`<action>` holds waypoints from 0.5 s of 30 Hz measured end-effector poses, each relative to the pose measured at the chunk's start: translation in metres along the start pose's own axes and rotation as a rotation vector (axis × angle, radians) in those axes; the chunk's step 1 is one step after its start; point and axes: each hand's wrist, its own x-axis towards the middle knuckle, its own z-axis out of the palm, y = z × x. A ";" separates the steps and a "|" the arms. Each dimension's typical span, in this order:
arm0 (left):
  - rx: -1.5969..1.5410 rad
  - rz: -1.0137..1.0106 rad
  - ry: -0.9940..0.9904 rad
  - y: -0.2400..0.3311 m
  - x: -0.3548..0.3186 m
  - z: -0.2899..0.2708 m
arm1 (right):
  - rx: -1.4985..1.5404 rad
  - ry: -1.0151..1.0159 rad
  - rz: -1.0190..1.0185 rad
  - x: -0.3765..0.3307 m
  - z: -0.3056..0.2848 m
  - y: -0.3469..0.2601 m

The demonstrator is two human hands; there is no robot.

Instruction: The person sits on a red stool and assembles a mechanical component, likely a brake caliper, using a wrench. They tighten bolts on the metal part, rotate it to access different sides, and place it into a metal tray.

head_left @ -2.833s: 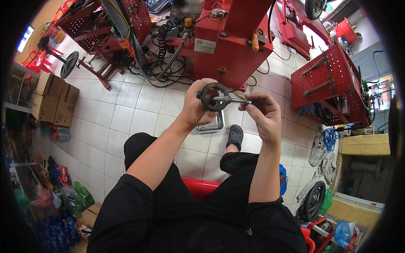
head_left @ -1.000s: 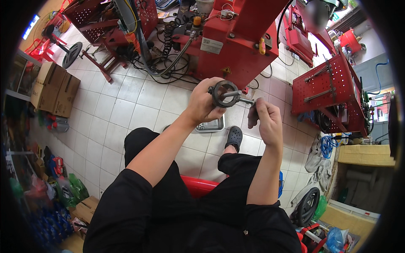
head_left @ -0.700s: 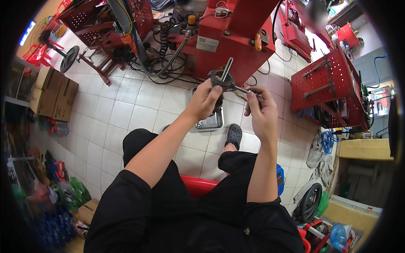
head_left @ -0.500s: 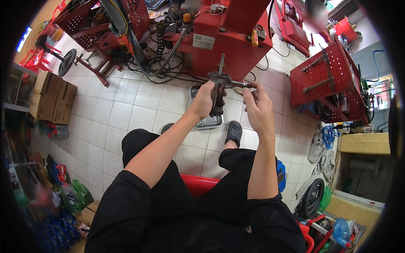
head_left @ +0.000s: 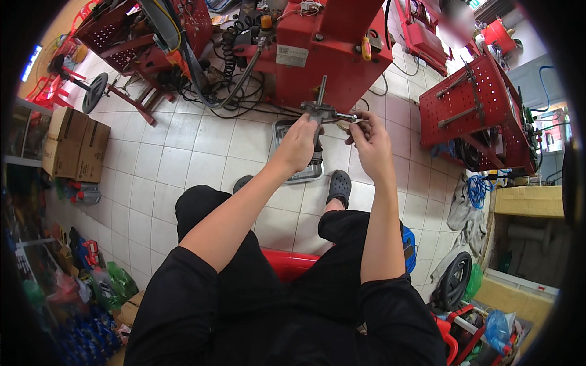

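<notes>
My left hand (head_left: pixel 297 145) is wrapped round the body of a dark, greasy metal part (head_left: pixel 320 110), held out in front of my knees. A thin bare shaft (head_left: pixel 322 90) rises from its flanged top, and its lower end shows below my fingers. From its right side sticks a short shiny metal rod (head_left: pixel 345 116). At the outer end of that rod, my right hand (head_left: pixel 372 141) has its thumb and fingers closed; the exact fingertip contact is partly hidden. Beneath the part, a metal tray (head_left: pixel 303 175) lies on the floor between my shoes.
A large red machine (head_left: pixel 332 67) stands straight ahead, with hoses and cables (head_left: pixel 238 97) on the tiles to its left. A red perforated tool cart (head_left: pixel 470 116) is at the right. Cardboard boxes (head_left: pixel 76 143) are stacked at the left. I sit on a red stool (head_left: pixel 287 263).
The metal part has tilted, and my left hand now covers more of its body. My right fingers have curled in more at the rod's end.
</notes>
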 end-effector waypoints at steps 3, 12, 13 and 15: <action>0.067 0.083 0.000 0.003 -0.001 0.000 | 0.010 -0.008 0.051 0.003 -0.003 0.001; -0.029 0.042 -0.040 0.002 -0.001 0.000 | 0.193 -0.025 0.018 0.003 -0.002 0.003; -0.038 0.027 -0.052 0.002 0.000 0.000 | 0.139 -0.043 0.034 0.005 -0.006 0.007; -0.032 0.032 -0.060 -0.001 0.000 -0.001 | 0.034 -0.087 0.067 0.010 -0.015 0.011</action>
